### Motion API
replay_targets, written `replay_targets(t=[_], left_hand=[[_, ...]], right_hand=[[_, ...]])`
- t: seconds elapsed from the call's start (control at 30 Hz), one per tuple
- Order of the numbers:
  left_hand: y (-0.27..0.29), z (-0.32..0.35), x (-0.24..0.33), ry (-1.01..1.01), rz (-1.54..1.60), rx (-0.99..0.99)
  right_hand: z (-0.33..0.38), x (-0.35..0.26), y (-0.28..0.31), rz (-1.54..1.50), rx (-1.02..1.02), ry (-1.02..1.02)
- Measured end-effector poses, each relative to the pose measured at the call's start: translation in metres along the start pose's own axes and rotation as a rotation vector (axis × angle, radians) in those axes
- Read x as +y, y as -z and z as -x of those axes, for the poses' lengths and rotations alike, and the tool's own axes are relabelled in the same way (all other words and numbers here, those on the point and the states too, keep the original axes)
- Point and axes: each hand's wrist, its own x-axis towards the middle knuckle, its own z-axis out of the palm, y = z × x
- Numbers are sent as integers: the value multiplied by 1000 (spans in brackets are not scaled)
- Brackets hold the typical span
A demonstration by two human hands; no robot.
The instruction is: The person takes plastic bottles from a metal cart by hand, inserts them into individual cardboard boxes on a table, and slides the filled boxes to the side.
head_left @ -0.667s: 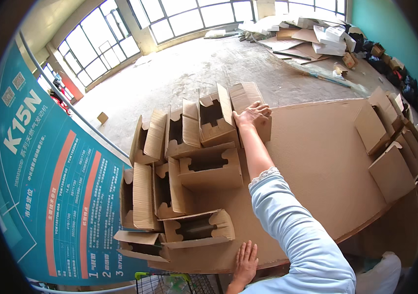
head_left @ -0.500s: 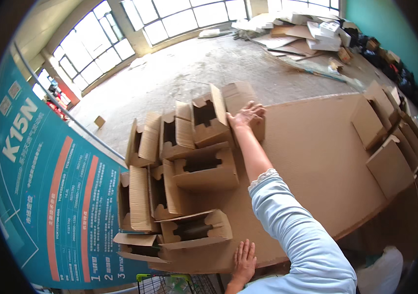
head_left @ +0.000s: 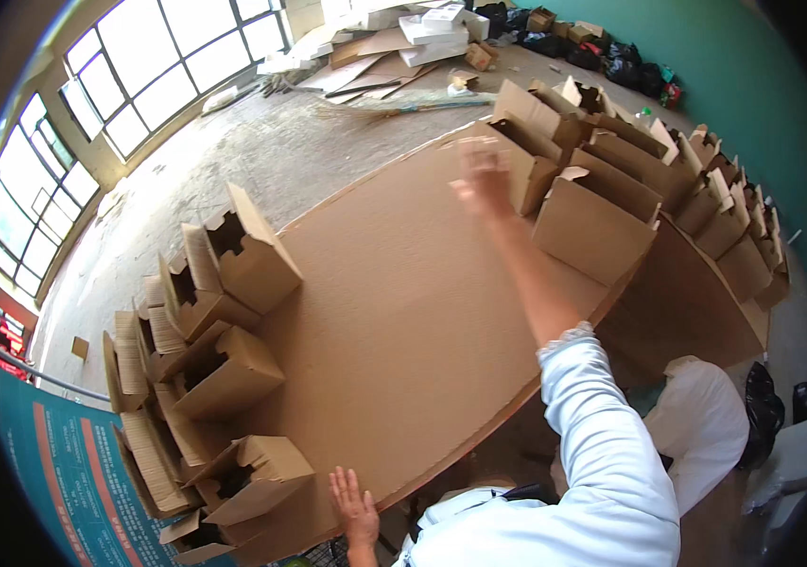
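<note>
Right hand (head_left: 482, 173), grip wide and empty, reaches toward folded boxes (head_left: 592, 227) just beyond; left hand (head_left: 354, 506) lies flat, steadying on the tabletop (head_left: 403, 312).

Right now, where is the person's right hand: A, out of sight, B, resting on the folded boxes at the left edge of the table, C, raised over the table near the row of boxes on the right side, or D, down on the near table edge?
C: the right hand is stretched out, blurred, above the cardboard-topped table beside the boxes on the right; it is the left hand that sits at the near edge.
</note>
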Motion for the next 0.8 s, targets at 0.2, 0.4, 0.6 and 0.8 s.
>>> replay_targets(t=[0.2,0.4,0.6,0.8], left_hand=[[-4,-5,6,-26,-9,40],[-9,-6,5,-16,-52,68],[-5,-4,11,-32,87,143],[16,42,27,70,240,333]], right_hand=[[70,190,170,142,-365,-486],[104,222,155,-124,-527,29],[119,99,129,-409,-774,318],[157,-90,153,-627,-1120,526]])
